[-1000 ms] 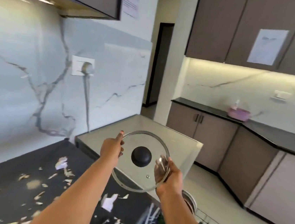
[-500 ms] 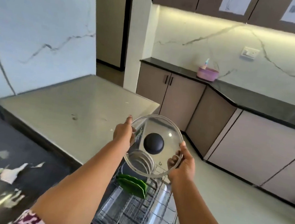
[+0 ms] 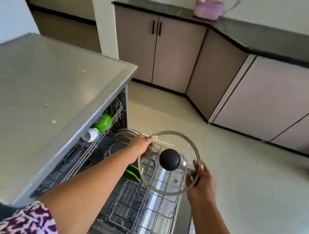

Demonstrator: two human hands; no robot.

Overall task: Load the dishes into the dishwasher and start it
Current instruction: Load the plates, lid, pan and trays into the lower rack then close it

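- I am holding a round clear glass pot lid with a black knob by its rim, one hand on each side, in the air above the pulled-out lower wire rack of the open dishwasher.
- My left hand is gripping the far-left rim with curled fingers; my right hand is pinching the near-right rim, thumb over the edge.
- The lid is hanging tilted, knob toward me — not touching the rack.
- The loading step is in hand: green plates are already sitting in the rack, with a glass bowl behind them and a green cup in the upper basket.
- Next, I judge, the lid is needing to go down on edge between free tines — beside the plates, clear of the bowl — before either hand lets go.
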